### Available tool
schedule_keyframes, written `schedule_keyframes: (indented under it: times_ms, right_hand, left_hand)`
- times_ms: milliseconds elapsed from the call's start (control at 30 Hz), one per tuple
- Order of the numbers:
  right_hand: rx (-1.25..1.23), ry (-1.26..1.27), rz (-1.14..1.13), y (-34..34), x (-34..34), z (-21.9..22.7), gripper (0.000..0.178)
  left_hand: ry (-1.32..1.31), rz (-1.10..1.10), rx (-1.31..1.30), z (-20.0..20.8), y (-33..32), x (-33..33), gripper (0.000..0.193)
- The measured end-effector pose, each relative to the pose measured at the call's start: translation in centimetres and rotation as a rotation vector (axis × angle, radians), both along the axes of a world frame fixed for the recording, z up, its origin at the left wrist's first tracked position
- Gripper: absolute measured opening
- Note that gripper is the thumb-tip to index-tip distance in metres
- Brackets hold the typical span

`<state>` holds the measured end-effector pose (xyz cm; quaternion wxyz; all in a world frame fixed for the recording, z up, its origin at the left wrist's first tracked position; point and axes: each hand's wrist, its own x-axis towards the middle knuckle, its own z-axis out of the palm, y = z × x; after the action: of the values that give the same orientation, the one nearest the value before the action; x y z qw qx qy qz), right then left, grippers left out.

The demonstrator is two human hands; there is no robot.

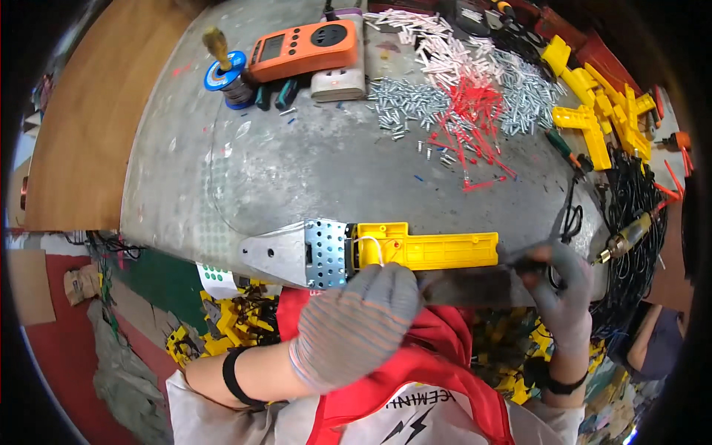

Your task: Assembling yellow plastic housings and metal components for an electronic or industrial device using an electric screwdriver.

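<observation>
A hand tool with a flat pointed metal plate (274, 251), a perforated metal sleeve (326, 254) and an open yellow plastic handle shell (452, 251) lies across the near side of the table. A thin white wire (371, 239) curves out of the shell to the fingertips of my left hand (360, 322), which is closed on it at the shell's near edge. Gloved in grey too, my right hand (560, 285) is off the handle's right end, fingers curled and blurred. A black cord (571, 215) runs into its grip; the exact hold is partly smeared.
Farther back stand an orange meter (304, 50) and a blue solder spool (228, 78). Piles of screws (408, 104), white sleeves (437, 52) and red pieces (475, 104) lie back right. Yellow shells (589, 130), black cords (630, 282) and a screwdriver-like tool (627, 237) edge the right.
</observation>
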<state>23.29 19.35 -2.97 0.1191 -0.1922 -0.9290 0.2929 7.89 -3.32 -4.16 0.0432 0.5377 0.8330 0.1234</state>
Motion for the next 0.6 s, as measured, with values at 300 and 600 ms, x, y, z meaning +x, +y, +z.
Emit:
schedule_keyframes:
  times_ms: [300, 600]
  right_hand:
    - [0.026, -0.064, 0.259, 2.2, -2.2, -2.1, 0.019]
    - [0.415, -0.064, 0.343, 0.7, -1.5, -4.0, 0.027]
  left_hand:
    - [0.239, -0.174, 0.051, 0.0, 1.2, -1.9, 0.052]
    - [0.223, -0.246, -0.262, 1.7, 1.6, -1.0, 0.049]
